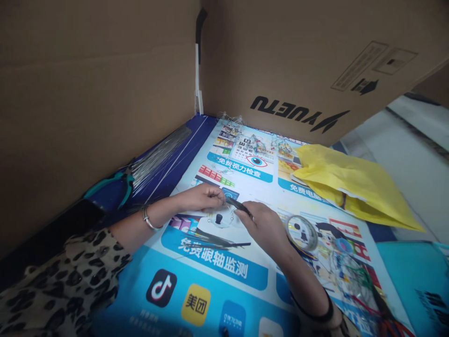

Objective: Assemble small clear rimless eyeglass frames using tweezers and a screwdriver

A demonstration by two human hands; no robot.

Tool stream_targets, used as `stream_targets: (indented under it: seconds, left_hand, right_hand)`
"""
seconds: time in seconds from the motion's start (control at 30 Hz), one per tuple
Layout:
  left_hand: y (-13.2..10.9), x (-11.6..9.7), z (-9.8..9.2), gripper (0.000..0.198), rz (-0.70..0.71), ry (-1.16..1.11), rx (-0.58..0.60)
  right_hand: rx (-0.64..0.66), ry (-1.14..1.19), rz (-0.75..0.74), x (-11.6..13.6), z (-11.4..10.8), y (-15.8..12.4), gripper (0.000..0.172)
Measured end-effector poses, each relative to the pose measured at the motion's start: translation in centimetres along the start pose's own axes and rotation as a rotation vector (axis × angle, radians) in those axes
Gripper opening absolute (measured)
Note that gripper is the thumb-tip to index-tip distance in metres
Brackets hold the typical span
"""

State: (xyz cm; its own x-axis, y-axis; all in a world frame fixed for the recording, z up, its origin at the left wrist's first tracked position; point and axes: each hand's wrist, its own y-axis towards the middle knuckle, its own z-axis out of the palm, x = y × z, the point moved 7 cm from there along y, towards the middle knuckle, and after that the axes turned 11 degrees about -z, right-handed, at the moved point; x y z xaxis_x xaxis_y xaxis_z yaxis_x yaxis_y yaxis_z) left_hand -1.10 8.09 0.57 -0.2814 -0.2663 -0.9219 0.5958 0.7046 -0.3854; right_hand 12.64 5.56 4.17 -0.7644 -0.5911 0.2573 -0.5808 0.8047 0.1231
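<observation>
My left hand [201, 197] lies on a printed poster [217, 276], its fingers pinched together on something small and thin that I cannot make out. My right hand [263, 225] is closed around a dark slim tool [235, 203] whose tip meets the left fingertips. Just below the hands lies a small clear piece with beads [220, 220]. A few dark wires [213, 242] rest on the poster near my wrists. A silver bangle is on my left wrist and a black band on my right.
Teal-handled pliers [117, 183] and a bundle of thin metal wires [159, 157] lie at the left by a cardboard wall [87, 89]. A tape roll [302, 231], a yellow bag [354, 185] and tangled wire pieces [354, 276] lie on the right. A teal bag [417, 281] sits at the far right.
</observation>
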Motion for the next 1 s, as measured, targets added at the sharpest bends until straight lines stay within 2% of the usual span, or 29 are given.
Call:
stream_targets:
  seconds: [0.23,0.4,0.53,0.73,0.8,0.9,1.0]
  left_hand:
    - [-0.1,-0.2,-0.4,0.014,0.012,0.045,-0.052]
    - [0.1,-0.3,-1.4,0.011,0.038,0.150,-0.214]
    - [0.4,0.4,-2.2,0.010,0.021,0.076,-0.282]
    - [0.3,0.3,-1.8,0.010,0.025,0.016,-0.219]
    - [0.2,0.1,-1.4,0.010,0.020,0.022,-0.182]
    - [0.2,0.0,-0.8,0.009,0.004,0.050,-0.134]
    - [0.1,0.0,-0.6,0.007,0.011,0.084,-0.128]
  right_hand:
    - [-0.031,0.010,-0.171,-0.5,1.1,0.3,0.031]
    - [-0.032,-0.030,-0.151,-0.9,1.7,0.4,0.028]
    - [-0.082,-0.002,-0.086,-1.3,1.6,0.3,0.026]
    - [-0.147,-0.019,0.061,-3.0,1.4,0.1,0.028]
    - [-0.159,-0.040,0.023,-2.7,1.4,0.1,0.027]
    - [-0.183,-0.080,-0.118,-1.2,1.3,0.1,0.027]
    - [-0.177,-0.151,-0.196,0.1,1.1,0.1,0.027]
